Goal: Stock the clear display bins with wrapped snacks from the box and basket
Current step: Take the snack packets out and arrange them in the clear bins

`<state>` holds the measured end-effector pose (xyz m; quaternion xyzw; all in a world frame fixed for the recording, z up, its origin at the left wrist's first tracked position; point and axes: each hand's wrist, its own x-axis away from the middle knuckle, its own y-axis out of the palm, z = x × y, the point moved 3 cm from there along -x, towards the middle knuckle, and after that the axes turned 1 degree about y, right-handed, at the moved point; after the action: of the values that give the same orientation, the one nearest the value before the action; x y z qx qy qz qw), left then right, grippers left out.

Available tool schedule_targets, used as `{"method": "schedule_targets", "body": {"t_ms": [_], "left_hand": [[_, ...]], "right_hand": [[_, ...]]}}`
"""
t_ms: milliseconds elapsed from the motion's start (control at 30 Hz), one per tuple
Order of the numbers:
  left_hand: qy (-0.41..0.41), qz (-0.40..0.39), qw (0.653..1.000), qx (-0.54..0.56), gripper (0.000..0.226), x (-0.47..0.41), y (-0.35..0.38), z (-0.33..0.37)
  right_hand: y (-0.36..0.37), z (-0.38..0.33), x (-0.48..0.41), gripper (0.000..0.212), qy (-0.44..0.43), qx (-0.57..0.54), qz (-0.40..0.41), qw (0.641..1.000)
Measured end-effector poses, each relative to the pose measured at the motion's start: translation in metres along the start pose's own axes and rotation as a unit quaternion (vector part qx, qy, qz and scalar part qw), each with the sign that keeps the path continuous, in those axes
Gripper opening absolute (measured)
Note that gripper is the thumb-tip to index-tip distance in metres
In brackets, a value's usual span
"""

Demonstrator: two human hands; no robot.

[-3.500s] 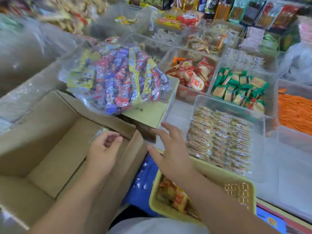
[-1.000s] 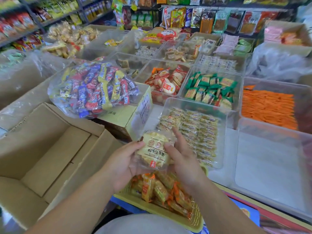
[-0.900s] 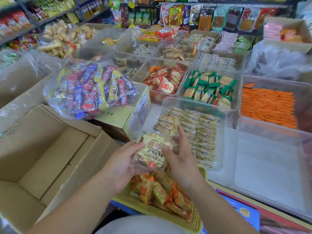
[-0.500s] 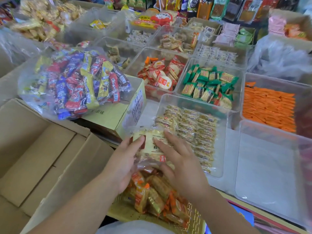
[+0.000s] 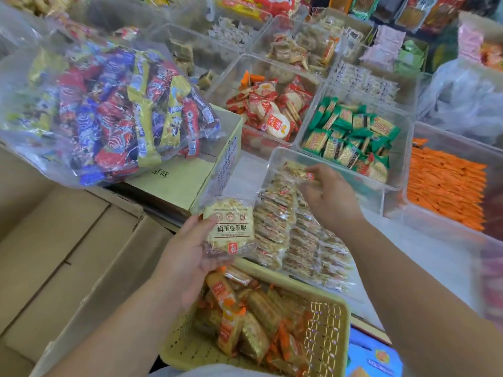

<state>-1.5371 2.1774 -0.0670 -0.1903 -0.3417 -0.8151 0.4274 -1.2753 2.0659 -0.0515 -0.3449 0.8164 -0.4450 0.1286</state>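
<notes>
Head view: left hand [image 5: 187, 257] grips wrapped cookie [image 5: 230, 227]; right hand [image 5: 330, 197] sets another in clear bin [image 5: 381, 191].

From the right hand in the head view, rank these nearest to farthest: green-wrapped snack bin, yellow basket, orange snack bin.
1. Green-wrapped snack bin: just beyond the right hand.
2. Orange snack bin: off to its right.
3. Yellow basket: below, nearest the person.

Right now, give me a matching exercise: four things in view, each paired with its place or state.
Things:
1. left hand
2. right hand
3. yellow basket
4. bag of mixed candy

Places or states:
A. resting on a yellow-green carton
B. holding a cracker pack beside the bin
C. holds orange-wrapped snacks
D. placing a pack in the clear bin

Pairs: 1-B, 2-D, 3-C, 4-A
</notes>
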Motion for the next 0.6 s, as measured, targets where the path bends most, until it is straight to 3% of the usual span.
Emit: {"method": "schedule_targets", "body": {"t_ms": [100,267,467,600], "left_hand": [[0.002,-0.007,1.000,0.014,0.035,-0.001,-0.005,0.001],[0.000,-0.009,1.000,0.028,0.061,0.000,-0.012,0.001],[-0.007,-0.001,0.999,0.041,0.066,0.001,-0.013,0.000],[-0.017,0.006,0.998,0.061,0.056,0.005,-0.008,0.001]], "right_hand": [[0.019,0.004,-0.030,0.039,0.042,0.034,-0.080,0.995],[0.040,0.002,-0.046,0.037,0.010,0.097,-0.157,0.983],[0.057,-0.008,-0.039,0.040,-0.028,0.164,-0.203,0.965],[0.058,-0.009,-0.031,0.047,-0.027,0.159,-0.217,0.963]]}}
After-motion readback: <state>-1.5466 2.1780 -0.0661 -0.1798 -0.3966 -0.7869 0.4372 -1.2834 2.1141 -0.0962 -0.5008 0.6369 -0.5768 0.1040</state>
